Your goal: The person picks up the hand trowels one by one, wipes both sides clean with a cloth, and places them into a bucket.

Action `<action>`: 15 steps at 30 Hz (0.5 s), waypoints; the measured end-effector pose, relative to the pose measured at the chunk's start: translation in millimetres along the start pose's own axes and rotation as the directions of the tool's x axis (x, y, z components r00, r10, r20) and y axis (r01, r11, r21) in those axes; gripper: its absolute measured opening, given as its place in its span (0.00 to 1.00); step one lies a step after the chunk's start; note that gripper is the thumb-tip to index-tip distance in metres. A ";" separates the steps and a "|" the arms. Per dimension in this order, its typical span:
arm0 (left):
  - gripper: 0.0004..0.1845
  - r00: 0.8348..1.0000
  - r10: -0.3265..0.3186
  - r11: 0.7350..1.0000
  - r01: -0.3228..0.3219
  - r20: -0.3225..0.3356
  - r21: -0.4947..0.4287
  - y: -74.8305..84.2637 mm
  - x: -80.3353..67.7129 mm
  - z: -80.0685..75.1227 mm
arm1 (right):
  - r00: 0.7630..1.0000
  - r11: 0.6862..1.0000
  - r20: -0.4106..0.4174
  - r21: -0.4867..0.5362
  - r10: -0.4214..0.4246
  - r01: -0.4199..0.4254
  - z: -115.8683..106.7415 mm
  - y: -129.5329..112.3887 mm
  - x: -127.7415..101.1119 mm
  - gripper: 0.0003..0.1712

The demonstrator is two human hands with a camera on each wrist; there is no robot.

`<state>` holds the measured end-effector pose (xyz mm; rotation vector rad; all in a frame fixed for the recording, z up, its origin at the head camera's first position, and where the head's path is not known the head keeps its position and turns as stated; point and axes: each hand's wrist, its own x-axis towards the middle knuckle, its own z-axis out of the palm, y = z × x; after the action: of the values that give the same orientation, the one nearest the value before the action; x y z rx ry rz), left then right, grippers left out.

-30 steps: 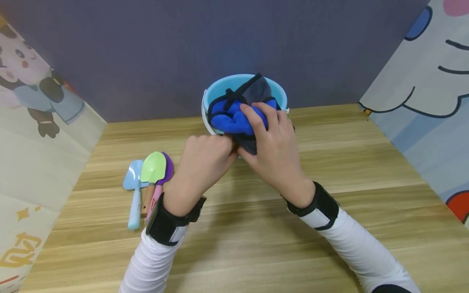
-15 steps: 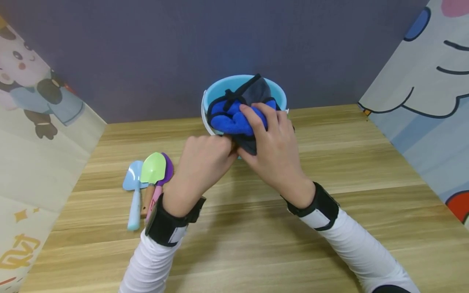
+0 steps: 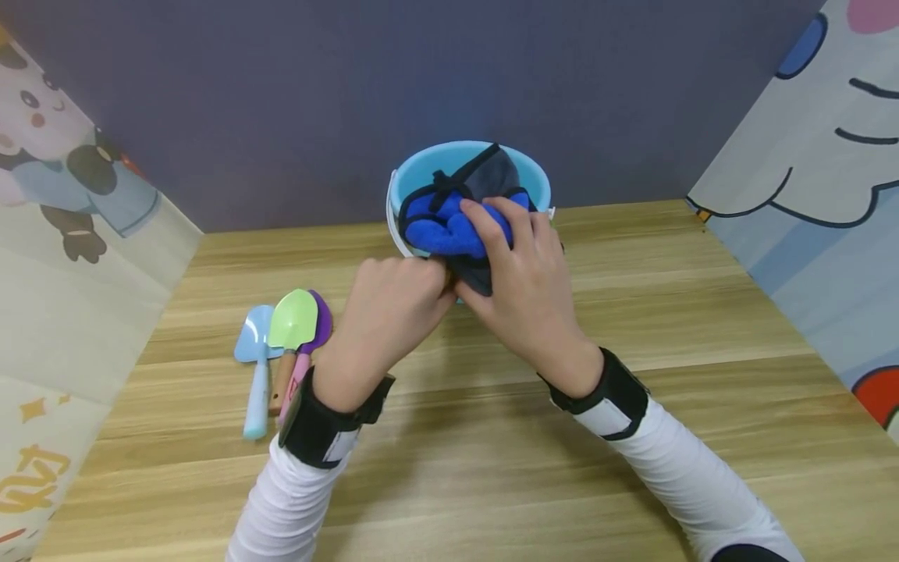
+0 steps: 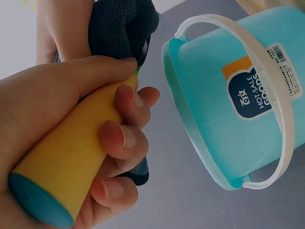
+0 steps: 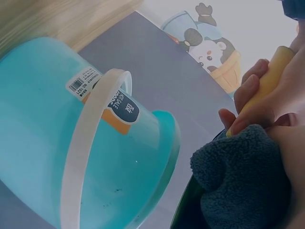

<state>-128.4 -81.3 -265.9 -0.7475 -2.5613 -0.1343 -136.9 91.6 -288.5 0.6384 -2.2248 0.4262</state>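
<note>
A: Left hand [image 3: 393, 300] was reaching forward over the wooden table [image 3: 492, 437], wrist strap toward the camera, fingers curled into a fist. In the left wrist view those fingers [image 4: 119, 138] were wrapped tight round a yellow handle [image 4: 71, 162] with a teal end. Clenched on it, no doubt.

B: And the right hand [image 3: 523, 281]?

A: Angled in from the right, palm down, fingers [image 3: 485, 222] spread and bent over a bundled cloth [image 3: 442, 226], blue on one face and dark grey on the other. It was gripping the cloth, pressing it around whatever the handle leads to. The head of that tool was hidden inside the cloth; I could not tell what it was.

B: Where did the cloth sit relative to the two grips?

A: Just past the left fist, where the handle ran into the folds. The right wrist view showed the grey side of the cloth [image 5: 243, 176] right against the tip of the handle [image 5: 267, 76]. The bundle hung over the near rim of a light blue bucket [image 3: 421, 168], which stood at the back of the table against the dark wall, its white bail [image 4: 267, 71] down against its side.

B: Anything else on the table?

A: Three toy shovels [image 3: 284, 343], pale blue, green and purple, lying together left of the left wrist, apart from both hands.
</note>
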 end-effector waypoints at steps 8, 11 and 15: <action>0.18 1.000 0.002 1.000 -0.002 0.008 -0.002 -0.2 0.2 -0.9 | 1.000 1.000 -0.018 0.021 0.016 -0.016 2.6 0.5 -0.7 0.44; 0.18 1.000 0.000 1.000 0.000 0.012 -0.005 -0.4 0.1 -0.8 | 1.000 1.000 -0.005 0.010 0.014 -0.014 3.1 0.8 -0.9 0.44; 0.18 1.000 0.000 1.000 0.000 0.016 -0.001 -0.8 -0.3 -0.1 | 1.000 1.000 0.025 -0.002 0.011 -0.011 4.1 0.9 -1.2 0.44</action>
<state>-128.5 -82.1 -265.9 -0.7515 -2.5771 -0.1304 -139.1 90.7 -292.2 0.6341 -2.2526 0.4244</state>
